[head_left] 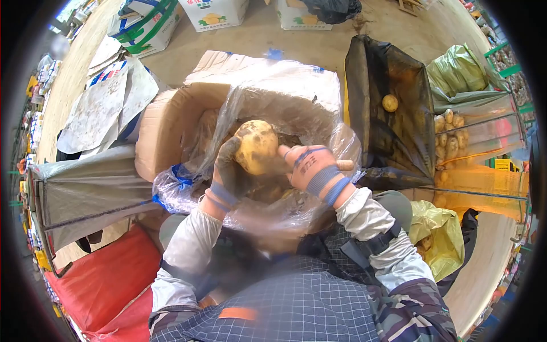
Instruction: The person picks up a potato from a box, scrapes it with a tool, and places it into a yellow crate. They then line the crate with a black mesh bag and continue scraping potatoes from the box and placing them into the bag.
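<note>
Left hand [228, 174]: I see my gloved fingers wrapped around the left and under side of the potato [256, 146], closed on it and bearing its weight.
Right hand [313, 171]: gloved too, thumb tip touching the potato's right edge; the fingers curl around something pale that pokes out to the right, and I cannot tell what it is.
Potato from the grip: it sits just above and to the right of my left palm, between the two hands, raised over the plastic-lined carton [171, 119].
Long axis: roughly upright, tilted a little to the right.
Nearer hand: the left, since it already holds it; the right only brushes the side.
Beyond the right hand: a dark mesh bag [393, 137] with one loose potato [390, 103] in it, well apart from my grip.
</note>
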### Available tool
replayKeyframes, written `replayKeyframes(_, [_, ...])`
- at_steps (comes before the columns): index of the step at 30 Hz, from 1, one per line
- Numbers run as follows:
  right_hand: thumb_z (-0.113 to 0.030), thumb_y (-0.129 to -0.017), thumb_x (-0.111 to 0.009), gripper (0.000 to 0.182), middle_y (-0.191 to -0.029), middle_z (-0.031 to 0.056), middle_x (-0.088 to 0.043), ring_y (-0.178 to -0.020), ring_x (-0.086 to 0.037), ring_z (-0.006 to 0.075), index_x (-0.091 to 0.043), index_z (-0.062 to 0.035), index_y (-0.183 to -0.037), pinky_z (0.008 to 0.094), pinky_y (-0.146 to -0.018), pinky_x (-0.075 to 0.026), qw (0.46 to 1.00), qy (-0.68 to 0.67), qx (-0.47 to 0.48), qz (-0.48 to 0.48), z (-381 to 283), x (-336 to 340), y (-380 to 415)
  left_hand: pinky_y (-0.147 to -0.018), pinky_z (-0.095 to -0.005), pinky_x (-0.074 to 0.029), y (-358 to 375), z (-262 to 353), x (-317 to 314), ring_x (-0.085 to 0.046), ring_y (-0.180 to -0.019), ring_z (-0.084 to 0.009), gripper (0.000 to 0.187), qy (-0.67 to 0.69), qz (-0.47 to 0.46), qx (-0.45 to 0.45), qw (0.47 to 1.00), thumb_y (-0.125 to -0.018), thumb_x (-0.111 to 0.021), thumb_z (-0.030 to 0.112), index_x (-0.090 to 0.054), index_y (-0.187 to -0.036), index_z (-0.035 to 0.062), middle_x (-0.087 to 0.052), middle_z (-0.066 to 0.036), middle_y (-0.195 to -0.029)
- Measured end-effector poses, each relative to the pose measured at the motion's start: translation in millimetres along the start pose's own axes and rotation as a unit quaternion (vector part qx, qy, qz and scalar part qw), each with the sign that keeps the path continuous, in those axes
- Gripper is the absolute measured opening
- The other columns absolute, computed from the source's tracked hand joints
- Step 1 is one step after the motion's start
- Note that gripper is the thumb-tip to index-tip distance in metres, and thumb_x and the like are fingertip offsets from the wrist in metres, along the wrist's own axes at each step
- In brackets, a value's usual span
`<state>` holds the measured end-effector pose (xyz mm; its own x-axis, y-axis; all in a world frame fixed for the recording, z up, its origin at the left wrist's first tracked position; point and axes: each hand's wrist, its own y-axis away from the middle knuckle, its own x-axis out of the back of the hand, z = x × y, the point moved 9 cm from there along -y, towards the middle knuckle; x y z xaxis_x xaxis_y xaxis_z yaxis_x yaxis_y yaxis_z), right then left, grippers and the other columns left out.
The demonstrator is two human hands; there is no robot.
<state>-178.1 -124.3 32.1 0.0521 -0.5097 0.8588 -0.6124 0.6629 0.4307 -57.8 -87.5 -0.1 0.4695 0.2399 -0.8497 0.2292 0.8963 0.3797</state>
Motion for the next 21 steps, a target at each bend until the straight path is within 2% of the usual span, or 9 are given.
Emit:
replayKeyframes(3, [-0.029, -0.084, -0.07, 0.04, -0.102, 0.0119, -0.07, -0.096, -0.069, 0.0304, -0.054, -0.0133, -0.117, 0.0398, -0.08, -0.054, 0.998, -0.013, 0.022, 0.064, -5.1, -3.9, -1.2, -0.1, -0.0465, -0.048, -1.7, 2.9, -2.3, -0.057, -0.12, -0.0295, 0.06, 0.003, 0.003, 0.002, 1.0, -0.089, -0.06, 0.044, -0.052, -0.135, 0.0077, -0.06, -0.012, -0.13])
replayKeyframes(5, [-0.028, -0.083, -0.071, 0.04, -0.101, 0.0129, -0.069, -0.094, -0.069, 0.0304, -0.055, -0.0152, -0.117, 0.0393, -0.078, -0.055, 0.996, -0.034, -0.006, 0.085, 4.5, 3.8, -3.9, -0.1, -0.0467, -0.047, -6.7, 9.3, 5.9, -0.056, -0.121, -0.0301, 0.061, -0.033, 0.02, -0.027, 0.999, -0.089, -0.057, 0.048, -0.051, -0.137, 0.0106, -0.059, -0.012, -0.132])
replayKeyframes(7, [-0.029, -0.083, -0.071, 0.041, -0.101, 0.0133, -0.07, -0.093, -0.069, 0.0309, -0.055, -0.0151, -0.118, 0.0392, -0.078, -0.055, 0.995, -0.004, 0.004, 0.102, 4.8, 10.0, -4.5, -0.101, -0.0456, -0.048, -4.7, 9.5, -0.4, -0.058, -0.118, -0.0293, 0.06, -0.005, -0.005, -0.016, 1.0, -0.088, -0.061, 0.043, -0.052, -0.134, 0.0067, -0.06, -0.014, -0.128])
replayKeyframes(10, [-0.029, -0.083, -0.071, 0.043, -0.102, 0.0141, -0.07, -0.092, -0.069, 0.0314, -0.056, -0.0149, -0.12, 0.0397, -0.08, -0.054, 0.998, 0.054, 0.028, 0.006, -7.0, 4.2, -5.9, -0.101, -0.0448, -0.048, -6.7, 13.0, 3.5, -0.059, -0.117, -0.0292, 0.059, -0.01, 0.007, -0.026, 1.0, -0.087, -0.064, 0.039, -0.052, -0.134, 0.0044, -0.061, -0.014, -0.127])
replayKeyframes(13, [-0.03, -0.083, -0.071, 0.043, -0.106, 0.0133, -0.069, -0.092, -0.069, 0.0314, -0.056, -0.0135, -0.12, 0.0401, -0.08, -0.055, 0.984, -0.046, -0.005, 0.174, 4.4, 29.3, -5.3, -0.102, -0.0435, -0.048, -6.4, 15.1, 1.9, -0.059, -0.117, -0.0283, 0.06, -0.054, 0.009, -0.03, 0.998, -0.086, -0.066, 0.033, -0.049, -0.137, 0.0046, -0.059, -0.013, -0.128])
replayKeyframes(14, [-0.032, -0.086, -0.068, 0.048, -0.113, 0.0136, -0.068, -0.1, -0.068, 0.0307, -0.054, -0.0134, -0.129, 0.0396, -0.085, -0.054, 0.991, -0.076, -0.056, 0.095, 21.6, 22.6, -8.9, -0.102, -0.043, -0.048, -5.6, 15.1, -0.1, -0.058, -0.117, -0.0278, 0.062, -0.07, 0.004, -0.03, 0.997, -0.086, -0.067, 0.031, -0.048, -0.138, 0.0048, -0.059, -0.012, -0.129])
replayKeyframes(17, [-0.034, -0.09, -0.064, 0.055, -0.119, 0.0146, -0.066, -0.108, -0.065, 0.0305, -0.05, -0.0143, -0.138, 0.0394, -0.091, -0.052, 0.993, -0.06, -0.098, 0.022, 29.9, 28.8, -8.7, -0.103, -0.0406, -0.047, -2.9, 26.1, -5.0, -0.056, -0.119, -0.0247, 0.067, -0.243, -0.003, -0.107, 0.964, -0.085, -0.07, 0.024, -0.042, -0.143, 0.0069, -0.055, -0.01, -0.133])
replayKeyframes(20, [-0.036, -0.091, -0.062, 0.059, -0.12, 0.0158, -0.066, -0.113, -0.063, 0.0301, -0.046, -0.0161, -0.144, 0.0393, -0.095, -0.05, 0.994, -0.052, -0.093, -0.007, 26.6, 19.9, -10.0, -0.103, -0.038, -0.046, -2.1, 36.7, -14.0, -0.054, -0.12, -0.0215, 0.073, -0.376, -0.023, -0.178, 0.909, -0.083, -0.073, 0.019, -0.037, -0.146, 0.0089, -0.052, -0.01, -0.135])
replayKeyframes(21, [-0.036, -0.091, -0.063, 0.059, -0.12, 0.0154, -0.066, -0.113, -0.064, 0.0301, -0.046, -0.0163, -0.144, 0.0395, -0.095, -0.051, 0.995, -0.048, -0.086, -0.018, 23.1, 16.2, -10.6, -0.103, -0.0375, -0.046, -2.9, 35.7, -11.0, -0.054, -0.12, -0.0213, 0.074, -0.383, -0.015, -0.177, 0.906, -0.083, -0.073, 0.02, -0.037, -0.147, 0.0089, -0.053, -0.01, -0.134])
